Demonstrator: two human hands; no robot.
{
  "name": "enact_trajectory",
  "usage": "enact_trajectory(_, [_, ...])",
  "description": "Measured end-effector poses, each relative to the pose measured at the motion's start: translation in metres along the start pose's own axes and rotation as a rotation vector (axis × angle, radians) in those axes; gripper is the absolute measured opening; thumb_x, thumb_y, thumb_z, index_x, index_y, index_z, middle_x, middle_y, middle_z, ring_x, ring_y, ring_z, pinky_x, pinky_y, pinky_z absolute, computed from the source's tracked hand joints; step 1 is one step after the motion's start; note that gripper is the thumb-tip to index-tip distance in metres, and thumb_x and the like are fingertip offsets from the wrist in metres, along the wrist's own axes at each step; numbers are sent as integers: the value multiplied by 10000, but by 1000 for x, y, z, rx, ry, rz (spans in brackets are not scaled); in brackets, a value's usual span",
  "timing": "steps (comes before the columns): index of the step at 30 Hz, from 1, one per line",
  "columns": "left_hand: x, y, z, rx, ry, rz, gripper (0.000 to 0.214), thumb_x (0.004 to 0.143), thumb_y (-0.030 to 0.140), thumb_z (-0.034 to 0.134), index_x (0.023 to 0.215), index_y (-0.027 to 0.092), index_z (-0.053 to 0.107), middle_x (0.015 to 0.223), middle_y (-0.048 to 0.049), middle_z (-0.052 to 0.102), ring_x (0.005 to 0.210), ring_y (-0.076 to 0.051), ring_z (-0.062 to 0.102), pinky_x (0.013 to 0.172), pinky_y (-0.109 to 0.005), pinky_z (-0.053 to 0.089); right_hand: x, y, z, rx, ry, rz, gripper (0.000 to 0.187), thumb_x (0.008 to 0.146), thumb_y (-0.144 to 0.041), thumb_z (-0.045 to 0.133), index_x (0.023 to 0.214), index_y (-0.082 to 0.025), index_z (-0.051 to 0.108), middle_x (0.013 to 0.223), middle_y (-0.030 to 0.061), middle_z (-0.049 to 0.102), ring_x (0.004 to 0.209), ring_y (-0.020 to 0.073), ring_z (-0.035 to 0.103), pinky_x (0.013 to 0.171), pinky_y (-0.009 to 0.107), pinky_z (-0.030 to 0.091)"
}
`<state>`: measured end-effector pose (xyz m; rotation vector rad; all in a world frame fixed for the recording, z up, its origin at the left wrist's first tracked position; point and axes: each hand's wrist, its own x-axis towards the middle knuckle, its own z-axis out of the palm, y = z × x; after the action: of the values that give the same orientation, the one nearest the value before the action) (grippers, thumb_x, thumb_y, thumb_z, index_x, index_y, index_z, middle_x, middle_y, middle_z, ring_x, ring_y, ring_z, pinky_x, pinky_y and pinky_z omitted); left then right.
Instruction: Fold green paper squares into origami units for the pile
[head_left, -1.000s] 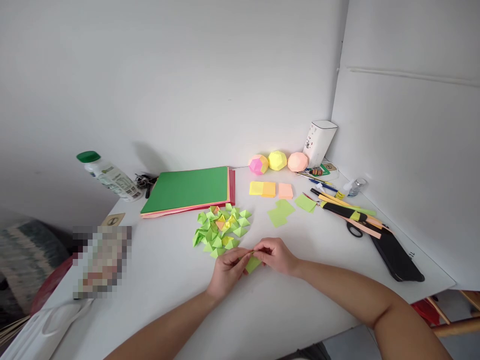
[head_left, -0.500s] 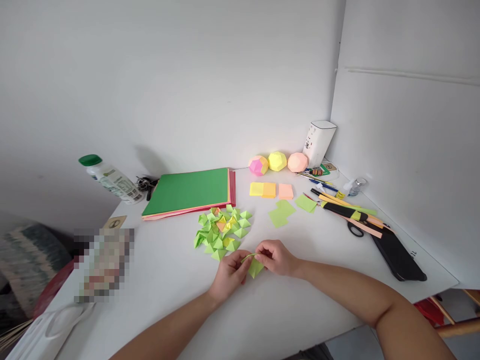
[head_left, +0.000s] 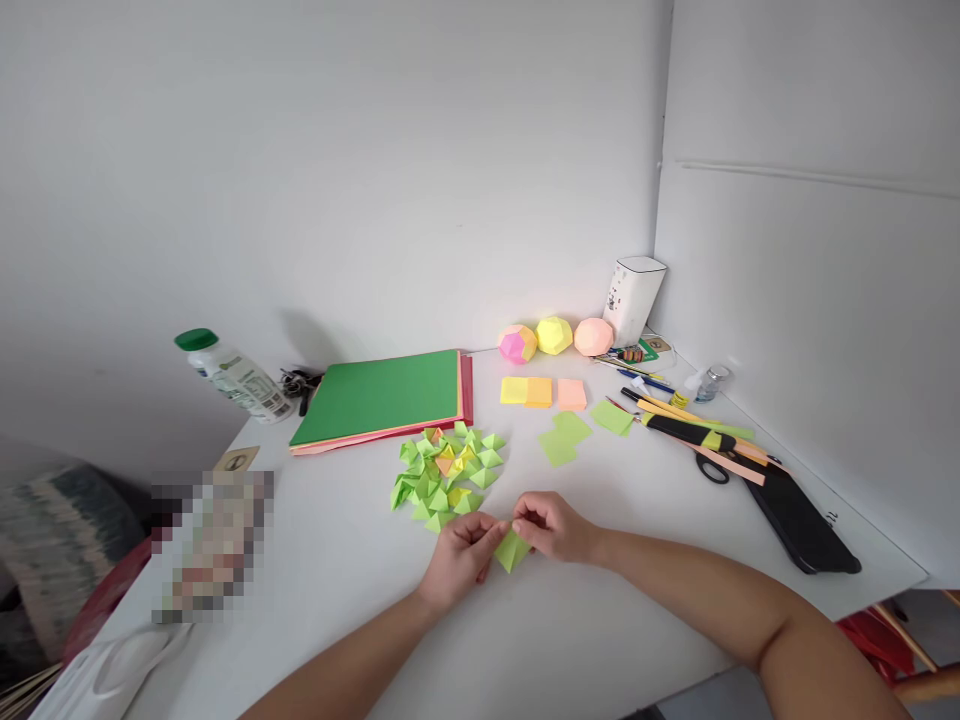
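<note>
Both hands meet over the white table (head_left: 570, 620), pinching one small green paper piece (head_left: 512, 549) between them. My left hand (head_left: 457, 562) grips its left side with curled fingers. My right hand (head_left: 556, 526) pinches its upper right edge. Just behind the hands lies a pile of folded green and yellow paper units (head_left: 444, 472).
A stack of coloured paper sheets (head_left: 386, 397) with green on top lies further back. Sticky note pads (head_left: 541, 392), loose green notes (head_left: 564, 438), three paper balls (head_left: 553, 337), scissors (head_left: 701, 443), pens, a black case (head_left: 802, 520) and a white container (head_left: 633, 299) fill the right. A bottle (head_left: 232, 376) lies left.
The view has tilted and turned slightly. My hands have kept working the green piece, which now hangs lower between the fingers as a pointed shape.
</note>
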<state>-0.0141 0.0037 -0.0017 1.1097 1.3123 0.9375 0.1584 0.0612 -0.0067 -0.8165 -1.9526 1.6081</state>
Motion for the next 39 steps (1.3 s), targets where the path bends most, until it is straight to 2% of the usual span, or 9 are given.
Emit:
enact_trajectory(6, [2, -1, -4, 69, -112, 12, 474, 751, 550, 536, 499, 187, 366, 345, 43, 455, 333, -64, 328, 392, -197, 233, 0, 0, -2, 41, -58, 46, 172, 816, -319, 517, 756, -165, 472, 592, -46, 456, 504, 84, 487, 475, 196, 408])
enact_trajectory(12, [3, -5, -7, 174, -170, 131, 524, 821, 517, 449, 433, 170, 388, 397, 13, 464, 379, -76, 373, 419, -214, 277, 0, -1, -5, -15, -108, 52, 169, 844, -320, 482, 782, -165, 454, 596, -44, 455, 533, 93, 509, 472, 185, 372])
enact_trajectory(16, [0, -8, -7, 120, -107, 190, 483, 846, 498, 419, 504, 157, 436, 468, 20, 458, 416, -81, 407, 439, -213, 323, 0, -2, -6, -40, -126, 48, 174, 857, -325, 456, 785, -168, 436, 598, -46, 443, 535, 95, 505, 465, 183, 362])
enact_trajectory(19, [1, -8, -4, -30, -34, 170, 338, 797, 483, 523, 678, 173, 461, 601, 34, 474, 454, -76, 420, 416, -193, 342, 0, -2, -5, -57, -137, 57, 183, 857, -328, 454, 769, -170, 426, 602, -45, 439, 532, 95, 502, 461, 184, 359])
enact_trajectory(22, [3, -9, -3, -84, -109, 131, 308, 762, 465, 585, 801, 179, 477, 680, 30, 485, 469, -60, 385, 402, -174, 328, 0, -2, -5, -71, -135, 52, 208, 853, -343, 468, 746, -168, 435, 624, -39, 444, 537, 90, 502, 471, 186, 360])
enact_trajectory(28, [2, -6, -4, -113, -95, 75, 300, 781, 458, 561, 759, 172, 473, 605, 42, 440, 488, -70, 393, 463, -195, 353, 1, -1, -5, 33, -105, 39, 247, 842, -393, 501, 779, -154, 488, 609, -34, 466, 532, 83, 468, 481, 192, 359])
enact_trajectory(32, [0, -2, -4, -107, -88, 200, 295, 764, 413, 598, 687, 166, 457, 747, 4, 459, 611, -89, 437, 529, -208, 379, 2, -2, -6, 76, -84, 63, 275, 831, -411, 524, 762, -146, 508, 621, -20, 497, 548, 87, 482, 493, 198, 373])
enact_trajectory(35, [1, -3, -3, -72, -121, 174, 277, 764, 393, 606, 699, 166, 461, 650, 35, 429, 561, -77, 413, 505, -198, 349, 3, -1, -6, 84, -68, 82, 293, 820, -424, 542, 764, -136, 527, 610, -18, 497, 540, 89, 493, 487, 203, 384])
enact_trajectory(39, [5, -5, -2, -211, -63, 101, 299, 751, 403, 620, 769, 200, 402, 598, 78, 414, 440, -55, 412, 413, -179, 335, 2, 3, -6, 99, -45, 77, 317, 814, -408, 564, 995, -151, 523, 656, -26, 490, 541, 86, 492, 486, 207, 413])
